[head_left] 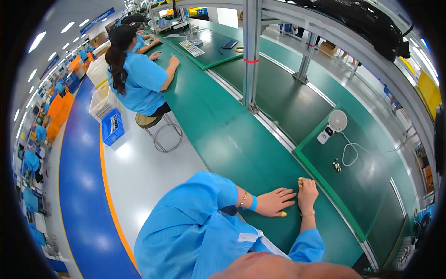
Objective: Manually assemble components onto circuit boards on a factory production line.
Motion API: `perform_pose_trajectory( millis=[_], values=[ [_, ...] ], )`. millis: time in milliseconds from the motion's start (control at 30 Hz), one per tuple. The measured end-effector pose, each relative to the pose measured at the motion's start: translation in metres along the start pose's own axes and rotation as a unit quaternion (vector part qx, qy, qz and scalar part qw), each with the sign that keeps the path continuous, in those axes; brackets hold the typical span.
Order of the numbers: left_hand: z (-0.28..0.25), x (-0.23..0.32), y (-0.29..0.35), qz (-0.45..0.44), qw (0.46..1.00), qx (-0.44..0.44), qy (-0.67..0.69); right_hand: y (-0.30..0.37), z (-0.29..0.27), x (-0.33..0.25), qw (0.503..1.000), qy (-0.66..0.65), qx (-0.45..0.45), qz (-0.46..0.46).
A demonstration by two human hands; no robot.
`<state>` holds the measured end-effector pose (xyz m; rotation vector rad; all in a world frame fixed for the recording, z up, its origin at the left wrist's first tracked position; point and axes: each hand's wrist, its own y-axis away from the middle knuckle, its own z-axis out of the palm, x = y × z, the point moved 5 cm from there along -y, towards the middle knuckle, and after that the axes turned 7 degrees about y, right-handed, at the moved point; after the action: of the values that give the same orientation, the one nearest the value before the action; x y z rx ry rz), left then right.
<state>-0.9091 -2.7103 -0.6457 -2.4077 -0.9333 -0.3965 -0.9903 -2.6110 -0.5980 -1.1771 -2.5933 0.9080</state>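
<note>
On the green worktop (232, 144), my left hand (274, 202) lies flat with its fingers spread, holding nothing. It wears a ring, and a blue band and a bracelet circle the wrist; the thumb tip is yellow. Just right of it, apart from its fingertips, my right hand (307, 194) rests with the fingers curled in and yellow showing at the fingertips. What it pinches, if anything, is too small to make out. Beyond my right hand, a white handheld fan (337, 121) with a cable lies on a green-edged board (316, 160), near a few small parts (336, 164).
A grey metal post (251, 56) rises from the line, with a frame overhead. At the far left sits a co-worker (137, 76) on a stool, near a blue crate (112, 126) and a white basket (103, 101). A phone (229, 44) lies on the farther board.
</note>
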Motion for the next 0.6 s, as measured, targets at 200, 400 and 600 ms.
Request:
perform_pose_trajectory(
  millis=[200,400,600],
  values=[
    [0.004,-0.005,-0.001,0.0,1.0,-0.016,0.001,0.012,0.007,0.028,0.984,-0.097,0.048,0.14],
    [0.005,-0.002,-0.001,-0.005,1.0,-0.017,0.018,0.022,0.019,0.049,0.951,-0.178,0.029,0.251],
    [0.02,0.003,-0.007,0.002,1.0,-0.002,0.022,0.042,0.025,0.085,0.846,-0.362,0.059,0.386]
  ],
)
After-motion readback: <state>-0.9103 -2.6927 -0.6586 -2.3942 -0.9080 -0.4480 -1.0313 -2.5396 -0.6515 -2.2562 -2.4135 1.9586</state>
